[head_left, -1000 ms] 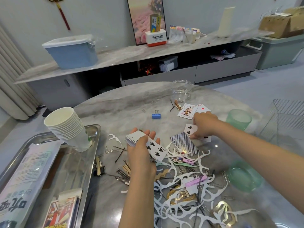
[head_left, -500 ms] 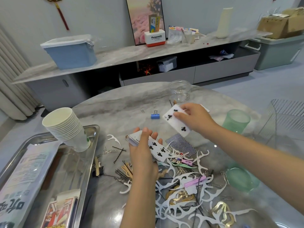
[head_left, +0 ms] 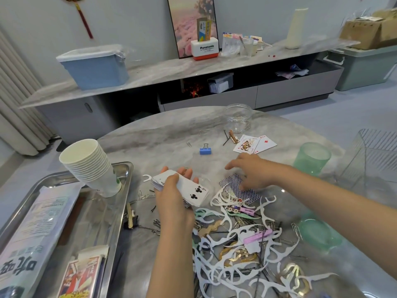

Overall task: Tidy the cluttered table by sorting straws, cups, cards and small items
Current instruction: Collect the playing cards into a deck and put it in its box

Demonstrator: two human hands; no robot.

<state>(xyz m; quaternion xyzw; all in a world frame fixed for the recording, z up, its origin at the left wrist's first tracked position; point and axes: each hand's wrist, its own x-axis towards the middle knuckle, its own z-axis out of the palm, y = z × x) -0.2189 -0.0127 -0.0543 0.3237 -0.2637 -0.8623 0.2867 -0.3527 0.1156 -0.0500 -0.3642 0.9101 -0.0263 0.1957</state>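
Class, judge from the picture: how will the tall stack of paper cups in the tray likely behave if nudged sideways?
The stack of paper cups already leans, so it probably tips easily. Being paper, it is likely light and may slide on the smooth metal tray.

Room furnishings behind the marble table

A long low sideboard (head_left: 193, 69) with a marble top runs along the wall, with grey drawers and open shelves beneath. On it stand a blue lidded storage bin (head_left: 94, 65) at the left, a white and red Panasonic box (head_left: 205, 49) in front of a leaning framed flower picture (head_left: 191, 24), a clutter of clear packets just right of the box, and a tall cream cylinder (head_left: 297, 29) further right. A red tassel ornament (head_left: 82, 16) hangs on the wall above the bin. Pleated curtains (head_left: 15, 108) hang at the left edge. At far right a cardboard box (head_left: 365, 29) sits on a grey-green crate (head_left: 363, 67).
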